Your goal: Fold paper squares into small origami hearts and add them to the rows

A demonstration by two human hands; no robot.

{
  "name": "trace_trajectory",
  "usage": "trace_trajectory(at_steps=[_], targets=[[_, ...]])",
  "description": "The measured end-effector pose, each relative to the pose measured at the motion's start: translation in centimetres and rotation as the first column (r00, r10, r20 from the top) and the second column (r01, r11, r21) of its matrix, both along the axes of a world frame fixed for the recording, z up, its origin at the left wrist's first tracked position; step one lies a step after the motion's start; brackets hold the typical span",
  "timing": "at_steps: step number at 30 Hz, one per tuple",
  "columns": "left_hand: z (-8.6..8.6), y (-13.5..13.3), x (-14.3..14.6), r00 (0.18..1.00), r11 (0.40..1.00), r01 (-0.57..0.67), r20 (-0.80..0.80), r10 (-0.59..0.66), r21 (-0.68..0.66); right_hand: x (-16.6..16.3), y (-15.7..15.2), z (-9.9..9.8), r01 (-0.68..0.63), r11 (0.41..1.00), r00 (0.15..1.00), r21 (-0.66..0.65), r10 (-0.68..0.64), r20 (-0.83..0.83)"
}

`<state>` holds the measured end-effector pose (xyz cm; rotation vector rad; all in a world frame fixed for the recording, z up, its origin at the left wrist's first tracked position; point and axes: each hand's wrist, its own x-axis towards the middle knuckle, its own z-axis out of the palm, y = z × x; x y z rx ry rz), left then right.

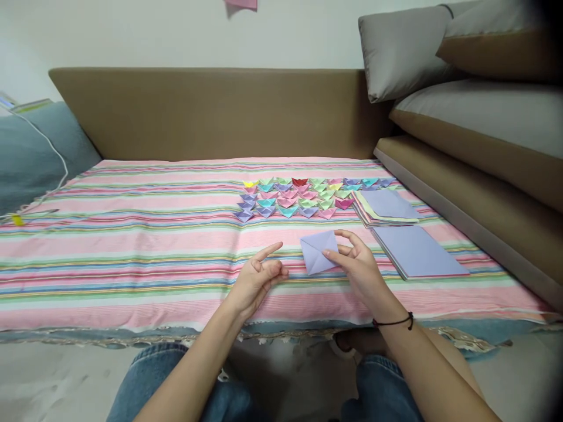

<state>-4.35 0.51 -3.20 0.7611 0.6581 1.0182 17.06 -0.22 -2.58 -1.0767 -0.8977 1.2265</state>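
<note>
1. Folded sheet, lilac, sat just right of frame centre, lifted slightly off the striped cloth. Looked part-folded: creases crossed its face and one corner pointed up.
2. Right hand pinched the sheet's right edge between thumb and fingers, the other fingers curled loosely behind.
3. Left hand held nothing; index finger stretched toward the sheet, the rest half curled, resting on the cloth just left of it and apart from the paper.
4. Risk, my read: the one-edge pinch was light, so the sheet could pivot or slip and the creases go off line. A hard press by the left finger on soft cloth could also give a crooked fold.
5. Upper centre: rows of small folded boats, many colours, laid close together.
6. Right of the boats: a mixed paper stack; below that a lilac stack, near the right hand but not touching.
7. Far right: brown cushions. Upper left: grey pillow with a white cable across it.
</note>
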Motion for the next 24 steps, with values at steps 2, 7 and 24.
trace_trajectory(at_steps=[2, 7, 24], targets=[[0.0, 0.0, 0.1, 0.999, 0.999, -0.019, 0.029, 0.020, -0.040, -0.4, 0.4, -0.5, 0.009, 1.000, 0.999, -0.018, -0.010, -0.043], [-0.1, 0.2, 0.2, 0.996, 0.996, -0.052, 0.074, 0.058, -0.076, -1.0, 1.0, -0.7, -0.004, 1.000, 0.998, -0.027, 0.002, -0.068], [0.6, 0.1, 0.6, 0.992, 0.994, -0.097, 0.079, 0.100, -0.044, -1.6, 0.0, 1.6, -0.103, 0.995, 0.993, 0.004, 0.103, -0.055]])
